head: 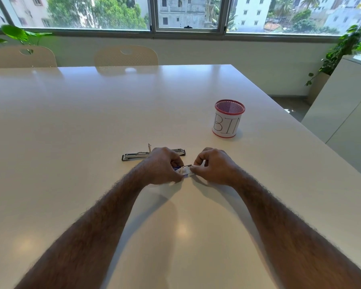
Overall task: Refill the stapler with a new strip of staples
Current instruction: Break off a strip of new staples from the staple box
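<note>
Both hands pinch the small staple box (pixel 184 171): left hand (pixel 165 165) clamps its body, right hand (pixel 212 165) grips the end. Light, flimsy cardboard; hold sides. Opened stapler (pixel 133 156) lies just beyond left hand.

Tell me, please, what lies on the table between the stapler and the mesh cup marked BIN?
Nothing: the head view shows bare white table between the opened stapler and the BIN cup.
</note>
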A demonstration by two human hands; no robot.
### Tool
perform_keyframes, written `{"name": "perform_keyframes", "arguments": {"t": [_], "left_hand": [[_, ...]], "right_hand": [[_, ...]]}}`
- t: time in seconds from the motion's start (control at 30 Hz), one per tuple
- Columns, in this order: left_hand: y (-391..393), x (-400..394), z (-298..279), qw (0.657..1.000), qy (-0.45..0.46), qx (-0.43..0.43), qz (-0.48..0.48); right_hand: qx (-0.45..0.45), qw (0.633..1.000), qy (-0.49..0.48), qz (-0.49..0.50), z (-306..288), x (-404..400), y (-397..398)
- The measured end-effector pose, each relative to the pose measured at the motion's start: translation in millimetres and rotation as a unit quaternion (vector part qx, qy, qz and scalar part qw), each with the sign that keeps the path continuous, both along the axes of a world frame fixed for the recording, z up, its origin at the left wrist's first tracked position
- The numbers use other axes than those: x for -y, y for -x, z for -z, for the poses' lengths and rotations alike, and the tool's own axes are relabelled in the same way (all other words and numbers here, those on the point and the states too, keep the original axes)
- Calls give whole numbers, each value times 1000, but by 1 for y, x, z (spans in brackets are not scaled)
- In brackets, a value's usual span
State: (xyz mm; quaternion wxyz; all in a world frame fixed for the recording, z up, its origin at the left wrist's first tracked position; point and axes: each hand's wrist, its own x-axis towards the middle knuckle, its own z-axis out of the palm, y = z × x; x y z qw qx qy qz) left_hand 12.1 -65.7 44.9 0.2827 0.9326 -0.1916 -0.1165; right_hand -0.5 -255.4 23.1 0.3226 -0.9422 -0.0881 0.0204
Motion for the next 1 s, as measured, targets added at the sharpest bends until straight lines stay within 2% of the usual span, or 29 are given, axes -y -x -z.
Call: {"name": "perform_keyframes", "arguments": {"t": [0.3, 0.57, 0.77, 1.0], "left_hand": [[1, 2, 0, 1000, 8, -3, -21], [1, 3, 0, 1000, 4, -2, -21], [1, 2, 0, 1000, 7, -6, -15], [1, 2, 1, 1000, 10, -7, -13]], "right_hand": [[-80, 989, 47, 113, -8, -16, -10], [-108, 980, 76, 149, -10, -24, -12], [-133, 978, 2, 162, -10, -21, -9], [-162, 973, -96, 132, -14, -14, -3]]}}
